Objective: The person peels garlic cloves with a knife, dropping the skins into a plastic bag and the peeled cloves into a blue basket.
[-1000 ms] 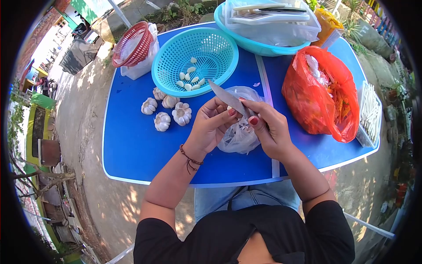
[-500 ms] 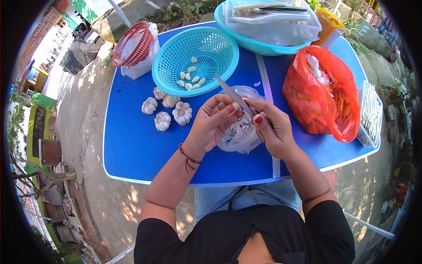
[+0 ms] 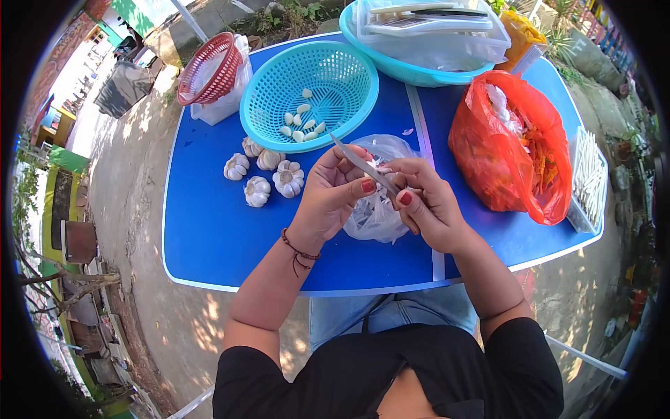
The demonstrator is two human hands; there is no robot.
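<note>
My right hand (image 3: 427, 204) grips a knife (image 3: 359, 163) whose blade points up and left. My left hand (image 3: 333, 190) pinches a garlic clove (image 3: 385, 169) against the blade, mostly hidden by the fingers. Both hands are held over a clear plastic bag (image 3: 380, 209) with peel scraps on the blue table (image 3: 216, 223). Several whole garlic bulbs (image 3: 257, 190) lie just left of my left hand. A turquoise basket (image 3: 307, 94) behind them holds several peeled cloves (image 3: 301, 122).
A red plastic bag (image 3: 513, 150) with vegetables sits at right, beside a clear box of white sticks (image 3: 586, 178). A turquoise basin (image 3: 419, 42) with plastic-wrapped items stands at the back. A red basket on a clear tub (image 3: 209, 73) is at back left. Bare ground surrounds the table.
The knife tip has swung slightly left and down, and my hands have shifted a little while working the clove. Everything on the table is where it was.
</note>
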